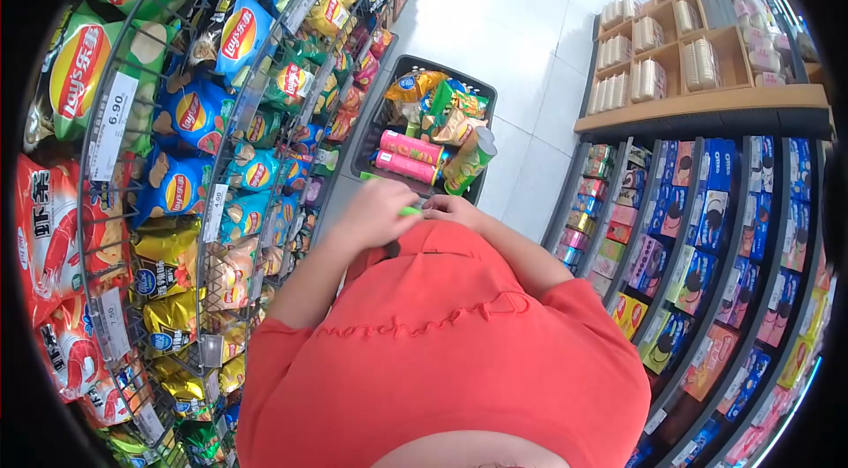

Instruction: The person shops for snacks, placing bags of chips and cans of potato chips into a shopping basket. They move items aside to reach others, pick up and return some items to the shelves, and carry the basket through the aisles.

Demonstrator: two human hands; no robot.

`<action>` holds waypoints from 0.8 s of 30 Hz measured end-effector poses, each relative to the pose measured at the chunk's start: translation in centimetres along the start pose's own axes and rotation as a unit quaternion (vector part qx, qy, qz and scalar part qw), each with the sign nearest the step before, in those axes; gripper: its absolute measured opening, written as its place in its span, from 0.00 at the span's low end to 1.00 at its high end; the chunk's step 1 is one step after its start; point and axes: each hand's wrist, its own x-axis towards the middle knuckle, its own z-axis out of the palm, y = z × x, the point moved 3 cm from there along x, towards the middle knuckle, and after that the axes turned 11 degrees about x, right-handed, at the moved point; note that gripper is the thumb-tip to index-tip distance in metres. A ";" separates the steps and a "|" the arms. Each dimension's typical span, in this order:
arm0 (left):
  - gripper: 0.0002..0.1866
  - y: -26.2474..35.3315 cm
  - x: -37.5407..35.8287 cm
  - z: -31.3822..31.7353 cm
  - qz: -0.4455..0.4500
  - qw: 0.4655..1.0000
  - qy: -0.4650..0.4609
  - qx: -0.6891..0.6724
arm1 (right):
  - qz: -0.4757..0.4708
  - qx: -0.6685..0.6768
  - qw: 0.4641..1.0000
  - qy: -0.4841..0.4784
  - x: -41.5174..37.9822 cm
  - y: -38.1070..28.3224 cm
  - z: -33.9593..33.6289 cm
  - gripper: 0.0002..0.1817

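Observation:
In front of my red shirt (459, 318), my left hand (385, 208) is closed, its fingers curled beside a small bright green piece (410, 212). My right hand (452, 207) is close by, also with bent fingers; what either one grips is hidden. Just beyond them stands a black shopping basket (488, 88). Inside it, two pink chip canisters (412, 148) lie side by side near the closer end. A green chip canister (477, 159) leans at the right, and several snack bags (452, 125) fill the farther part.
At the left, a wire rack (199, 291) holds chip bags (84, 71) and price tags (115, 124). To the right are shelves of boxed biscuits (711, 221) below a wooden divided display (658, 84) of packaged goods. Between them runs a pale tiled floor (521, 53).

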 end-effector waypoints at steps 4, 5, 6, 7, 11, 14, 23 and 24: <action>0.20 -2.8 -0.4 7.6 -0.102 0.990 -0.094 -0.037 | 0.034 -0.030 0.997 -0.056 0.0 0.2 0.1 0.20; 0.20 -3.5 -0.4 8.2 -0.101 0.990 -0.093 -0.040 | 0.037 -0.032 0.997 -0.055 0.3 0.2 0.2 0.20; 0.21 -3.7 -0.3 8.5 -0.090 0.984 -0.149 0.040 | 0.027 -0.031 0.998 -0.053 0.5 0.4 0.4 0.20; 0.23 -3.8 -0.4 8.9 -0.079 0.969 -0.203 0.119 | 0.018 -0.029 0.998 -0.052 0.4 0.8 0.4 0.19; 0.24 -4.2 -0.6 10.1 -0.103 0.980 -0.099 0.137 | 0.009 0.019 0.999 -0.035 0.2 1.7 0.2 0.19; 0.23 -4.1 -0.7 10.0 -0.094 0.986 -0.041 0.134 | 0.027 0.013 0.997 0.070 -0.4 1.8 -1.9 0.17; 0.21 -4.3 1.3 10.2 -0.122 0.978 -0.088 0.146 | 0.043 -0.399 0.868 0.293 6.0 2.8 -16.3 0.36; 0.20 -4.1 1.6 10.4 -0.135 0.975 -0.105 0.142 | 0.030 -0.375 0.872 0.312 7.6 4.6 -17.7 0.38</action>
